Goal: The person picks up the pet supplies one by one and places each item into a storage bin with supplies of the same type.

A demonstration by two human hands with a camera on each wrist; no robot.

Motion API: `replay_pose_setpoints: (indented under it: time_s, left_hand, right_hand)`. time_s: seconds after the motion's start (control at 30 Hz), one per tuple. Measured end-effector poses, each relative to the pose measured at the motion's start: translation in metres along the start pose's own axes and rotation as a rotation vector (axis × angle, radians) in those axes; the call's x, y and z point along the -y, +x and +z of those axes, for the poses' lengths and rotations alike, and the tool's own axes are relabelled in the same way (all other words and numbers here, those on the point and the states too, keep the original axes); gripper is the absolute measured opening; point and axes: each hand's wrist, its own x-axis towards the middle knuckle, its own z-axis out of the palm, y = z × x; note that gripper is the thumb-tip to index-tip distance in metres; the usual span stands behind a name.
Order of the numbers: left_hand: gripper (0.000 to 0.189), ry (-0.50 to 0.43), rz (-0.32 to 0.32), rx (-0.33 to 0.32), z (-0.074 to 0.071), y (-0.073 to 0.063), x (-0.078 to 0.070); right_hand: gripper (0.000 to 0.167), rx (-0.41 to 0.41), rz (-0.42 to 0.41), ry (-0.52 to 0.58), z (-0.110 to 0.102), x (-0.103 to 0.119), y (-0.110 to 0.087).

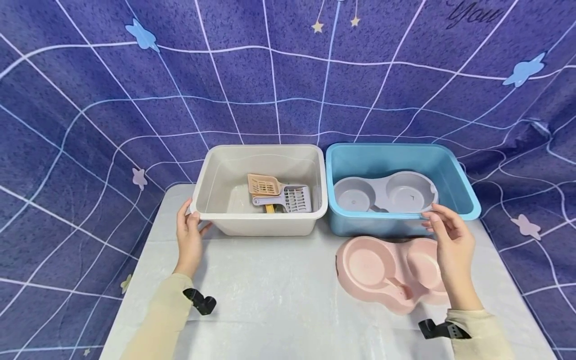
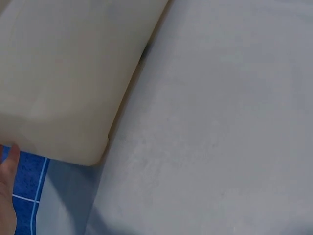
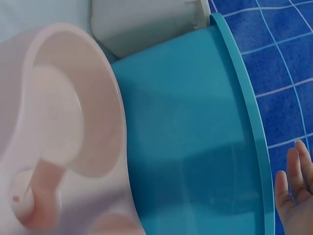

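Note:
My left hand is at the front left corner of an off-white litter bin, its fingertips right at the rim. In the bin lie a peach slotted litter scoop, a lavender one partly over it, and a yellow item mostly hidden beneath. My right hand has its fingers loosely extended at the front rim of a blue bin. A grey double pet bowl sits inside that bin. Below the right hand, a pink double pet bowl lies partly covered by it.
Both bins stand side by side at the back of a white-covered table. Behind and around it hangs a dark blue curtain with stars and grid lines. Black wrist straps show on both sleeves.

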Motion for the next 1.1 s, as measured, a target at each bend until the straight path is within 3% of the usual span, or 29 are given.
replay_pose_setpoints:
  time_s: [0.5, 1.1]
  left_hand:
    - [0.047, 0.09, 0.023, 0.067, -0.015, 0.007, -0.002]
    - [0.049, 0.1, 0.01, 0.127, -0.021, 0.009, -0.007]
  right_hand:
    - [0.025, -0.069, 0.005, 0.074, -0.024, 0.0, 0.006]
    - [0.024, -0.136, 0.08, 0.025, -0.046, 0.007, 0.02]
